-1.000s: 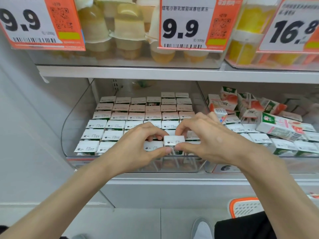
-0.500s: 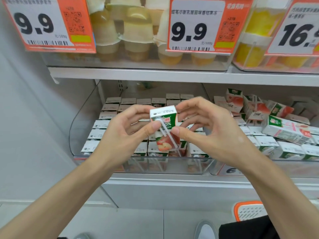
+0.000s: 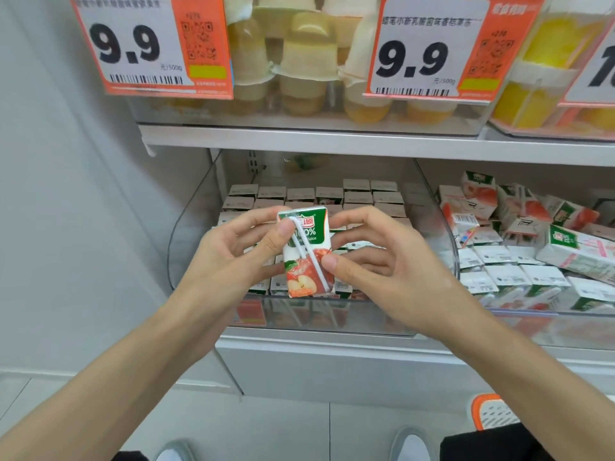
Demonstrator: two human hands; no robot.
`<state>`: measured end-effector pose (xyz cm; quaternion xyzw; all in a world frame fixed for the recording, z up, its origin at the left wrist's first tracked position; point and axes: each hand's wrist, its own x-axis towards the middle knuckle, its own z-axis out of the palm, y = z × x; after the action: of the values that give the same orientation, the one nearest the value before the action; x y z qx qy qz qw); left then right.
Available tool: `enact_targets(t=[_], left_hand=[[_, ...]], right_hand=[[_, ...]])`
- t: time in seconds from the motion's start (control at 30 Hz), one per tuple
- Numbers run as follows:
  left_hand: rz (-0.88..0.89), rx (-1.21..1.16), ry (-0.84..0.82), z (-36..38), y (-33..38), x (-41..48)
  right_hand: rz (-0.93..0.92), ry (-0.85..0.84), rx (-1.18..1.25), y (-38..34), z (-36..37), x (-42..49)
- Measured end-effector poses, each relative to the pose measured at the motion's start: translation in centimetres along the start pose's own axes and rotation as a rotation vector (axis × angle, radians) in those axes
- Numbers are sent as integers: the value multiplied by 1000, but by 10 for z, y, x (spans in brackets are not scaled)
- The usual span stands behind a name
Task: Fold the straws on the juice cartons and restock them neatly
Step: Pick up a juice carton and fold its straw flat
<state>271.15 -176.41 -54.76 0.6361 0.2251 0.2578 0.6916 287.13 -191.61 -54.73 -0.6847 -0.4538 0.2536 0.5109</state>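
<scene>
I hold one small juice carton (image 3: 307, 281) upright in front of the shelf, its green and apple-print face toward me. A white straw (image 3: 307, 251) runs diagonally across that face, bent over near the top. My left hand (image 3: 233, 257) grips the carton's left side, thumb pressed on the straw's bend. My right hand (image 3: 382, 264) holds the right side, thumb against the lower part of the straw. Behind it, a clear bin (image 3: 189, 227) holds neat rows of upright cartons (image 3: 362, 197).
A second clear bin (image 3: 532, 314) on the right holds jumbled cartons (image 3: 579, 247) lying at angles over a few upright ones. Above is a shelf (image 3: 332, 141) of jelly cups with orange price tags (image 3: 149, 44). An orange-rimmed basket (image 3: 492, 414) stands on the floor at lower right.
Both hands lifted one carton out of the front row of the left bin and turned its face toward me. The left thumb now presses on the straw's bend.
</scene>
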Motion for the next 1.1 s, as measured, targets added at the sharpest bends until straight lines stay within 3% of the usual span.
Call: enact_targets(t=[0.13, 0.4, 0.87, 1.1], left_hand=[[1, 65, -35, -5, 9, 10], [11, 117, -267, -18, 13, 17], [-128, 41, -67, -26, -4, 3], [-121, 32, -174, -31, -7, 3]], right_hand=[[42, 44, 129, -1, 7, 4], [31, 122, 203, 1, 5, 3], [71, 108, 235, 4, 37, -2], [84, 113, 228, 6, 39, -3]])
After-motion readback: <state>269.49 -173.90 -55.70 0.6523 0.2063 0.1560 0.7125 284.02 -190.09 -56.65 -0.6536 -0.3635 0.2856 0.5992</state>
